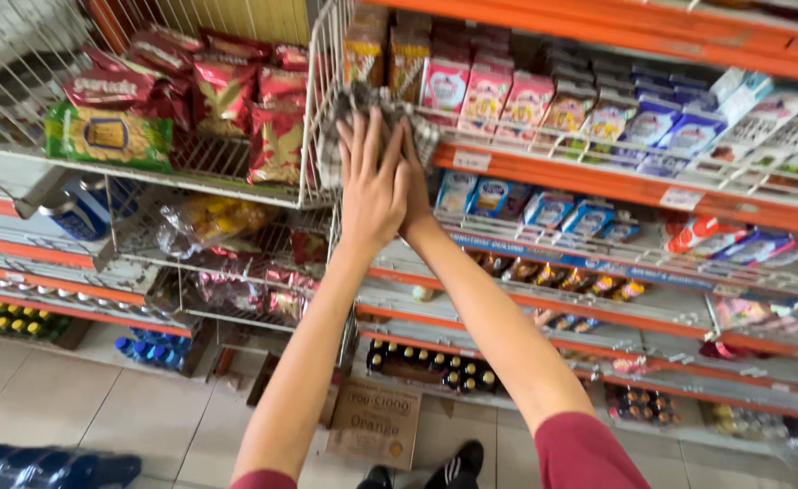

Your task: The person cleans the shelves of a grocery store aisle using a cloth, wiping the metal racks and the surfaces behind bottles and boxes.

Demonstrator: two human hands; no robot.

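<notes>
Bright, even daylight fills the view, strongest at the upper left, where the white wire rack (19,54) washes out almost to blank; shadows are soft and faint; the lower shelves (598,362) sit dimmer; the glossy red snack bags (227,91) catch small glints; motion blur smears the whole scene, worst at the right edge, where the small cartons (761,118) lose their outlines; shelf lines bow slightly outward towards the corners.

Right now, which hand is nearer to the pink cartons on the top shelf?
The right hand. It presses the checked cloth at the wire rack's edge, on the side toward the pink cartons. The left hand lies on the cloth too, farther from them, toward the red snack bags.
</notes>
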